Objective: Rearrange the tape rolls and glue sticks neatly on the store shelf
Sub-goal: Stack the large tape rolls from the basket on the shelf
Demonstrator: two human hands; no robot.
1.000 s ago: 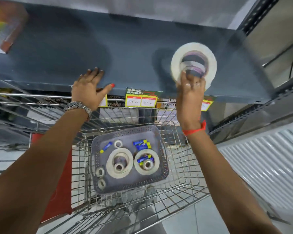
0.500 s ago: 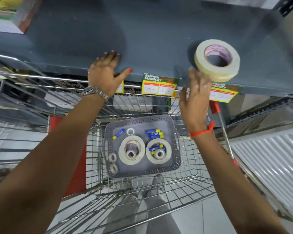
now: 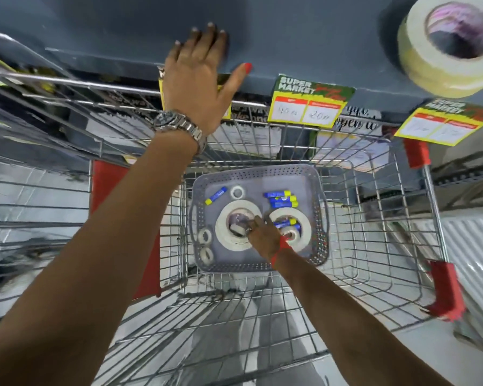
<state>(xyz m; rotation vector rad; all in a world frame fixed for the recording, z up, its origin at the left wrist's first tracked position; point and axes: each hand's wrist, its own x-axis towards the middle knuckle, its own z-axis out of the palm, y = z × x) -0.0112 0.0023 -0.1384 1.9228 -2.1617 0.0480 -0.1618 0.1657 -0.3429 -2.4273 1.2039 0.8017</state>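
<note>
Two big tape rolls lie flat in the grey basket inside the cart — a left roll and a right roll — with small rolls and blue glue sticks around them. The right hand reaches into the left roll's core; whether its grip has closed, I cannot tell. The left hand lies open and flat on the shelf front edge. A third big roll sits at the shelf's right front corner.
</note>
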